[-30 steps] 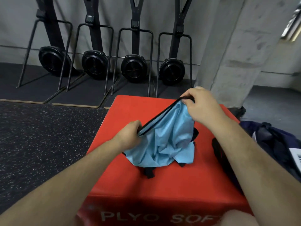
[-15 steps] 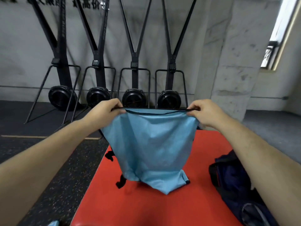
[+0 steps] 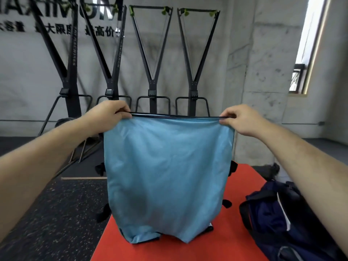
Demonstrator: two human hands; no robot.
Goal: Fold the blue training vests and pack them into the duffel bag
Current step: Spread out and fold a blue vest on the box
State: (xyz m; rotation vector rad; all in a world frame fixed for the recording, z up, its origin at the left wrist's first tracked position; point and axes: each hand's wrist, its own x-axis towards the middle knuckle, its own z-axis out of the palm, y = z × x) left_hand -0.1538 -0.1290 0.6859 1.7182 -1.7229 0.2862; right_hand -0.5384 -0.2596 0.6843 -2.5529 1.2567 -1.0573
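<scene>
two hands | left grip (image 3: 111, 116) pinches blue vest (image 3: 167, 166) hem | right grip (image 3: 243, 120) same | duffel bag (image 3: 267, 211) contents unclear

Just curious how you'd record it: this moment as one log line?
left hand: pinches top edge; right hand: pinches top edge; blue vest: held up, spread, bottom touching red box; duffel bag: at right

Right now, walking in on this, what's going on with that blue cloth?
A person is holding a blue training vest up in front of them, spread wide. The left hand pinches one top corner and the right hand the other, along the black-trimmed edge. The lower end bunches on the red box. The vest is not yet folded, and the dark duffel bag waits at the right.
</scene>
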